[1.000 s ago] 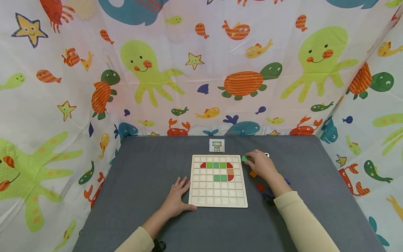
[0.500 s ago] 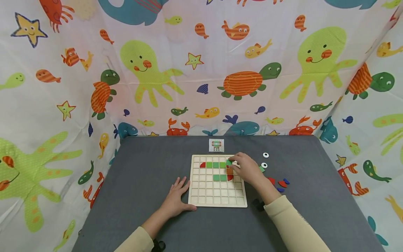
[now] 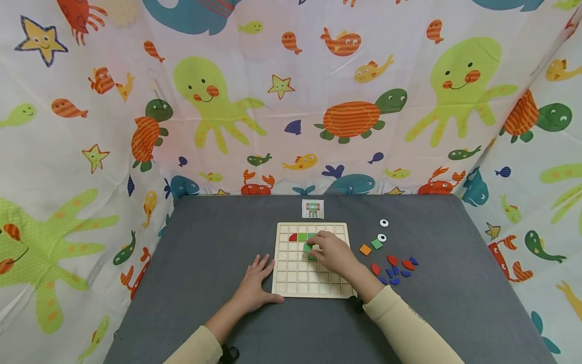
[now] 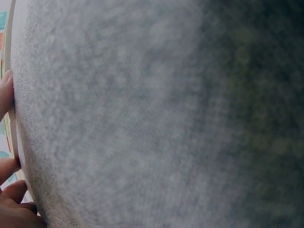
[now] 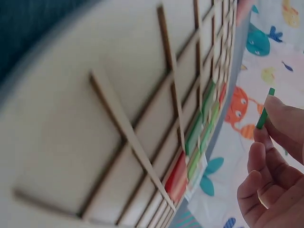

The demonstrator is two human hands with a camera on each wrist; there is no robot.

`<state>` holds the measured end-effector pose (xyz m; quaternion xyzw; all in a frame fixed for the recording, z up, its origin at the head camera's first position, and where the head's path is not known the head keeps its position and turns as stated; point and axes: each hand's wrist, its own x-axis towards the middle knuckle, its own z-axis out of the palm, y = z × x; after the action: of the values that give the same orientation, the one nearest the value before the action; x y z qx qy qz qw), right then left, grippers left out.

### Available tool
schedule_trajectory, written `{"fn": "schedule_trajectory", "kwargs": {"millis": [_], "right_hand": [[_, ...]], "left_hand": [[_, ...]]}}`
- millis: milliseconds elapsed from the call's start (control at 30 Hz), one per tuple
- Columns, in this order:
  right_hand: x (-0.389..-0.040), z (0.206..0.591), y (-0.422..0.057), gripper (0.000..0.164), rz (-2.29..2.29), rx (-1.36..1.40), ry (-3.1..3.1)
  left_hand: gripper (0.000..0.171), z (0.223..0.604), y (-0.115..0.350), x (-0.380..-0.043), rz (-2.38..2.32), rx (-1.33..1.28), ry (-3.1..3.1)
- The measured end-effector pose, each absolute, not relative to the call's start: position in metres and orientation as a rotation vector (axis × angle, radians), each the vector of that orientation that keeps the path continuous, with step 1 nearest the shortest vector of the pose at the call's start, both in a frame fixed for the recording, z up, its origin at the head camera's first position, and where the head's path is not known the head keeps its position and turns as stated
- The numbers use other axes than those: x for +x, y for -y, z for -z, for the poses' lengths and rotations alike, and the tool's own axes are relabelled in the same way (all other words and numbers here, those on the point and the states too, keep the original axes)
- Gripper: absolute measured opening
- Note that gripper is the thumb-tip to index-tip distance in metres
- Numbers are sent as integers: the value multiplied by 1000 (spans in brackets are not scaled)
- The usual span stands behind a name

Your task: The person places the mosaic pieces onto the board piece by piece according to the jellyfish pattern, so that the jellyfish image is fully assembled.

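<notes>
My right hand (image 3: 335,255) is over the wooden grid board (image 3: 291,288), pinching a small green square tile (image 3: 307,247) between thumb and fingertips. In the right wrist view the tile (image 5: 265,109) appears edge-on, held above the grid. On the board a red rounded piece (image 3: 293,237) begins a row, followed by green squares (image 3: 302,236); the right hand hides several other laid pieces. My left hand (image 3: 254,290) rests at the board's left edge with spread fingers, thumb by the lower corner. Part of its fingers (image 4: 5,95) shows beside the board in the left wrist view.
A small printed card (image 3: 312,209) lies beyond the board. To the right are white rings (image 3: 381,224), an orange square (image 3: 365,249), a loose green square (image 3: 376,244), several red pieces (image 3: 392,260) and several blue pieces (image 3: 395,270) on the grey table.
My right hand has carried the green tile from right of the board leftward over the grid, to just above the lower green squares. The left hand has stayed at the board's edge.
</notes>
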<state>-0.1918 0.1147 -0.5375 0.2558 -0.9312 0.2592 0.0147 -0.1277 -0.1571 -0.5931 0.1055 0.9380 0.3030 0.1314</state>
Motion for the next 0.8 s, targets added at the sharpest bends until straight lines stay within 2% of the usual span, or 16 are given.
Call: {"fn": "schedule_trajectory", "kwargs": {"millis": [800], "right_hand": [[-202, 565, -89, 19, -585, 879, 2971]], "left_hand": [[113, 592, 157, -126, -883, 341, -2742]]}}
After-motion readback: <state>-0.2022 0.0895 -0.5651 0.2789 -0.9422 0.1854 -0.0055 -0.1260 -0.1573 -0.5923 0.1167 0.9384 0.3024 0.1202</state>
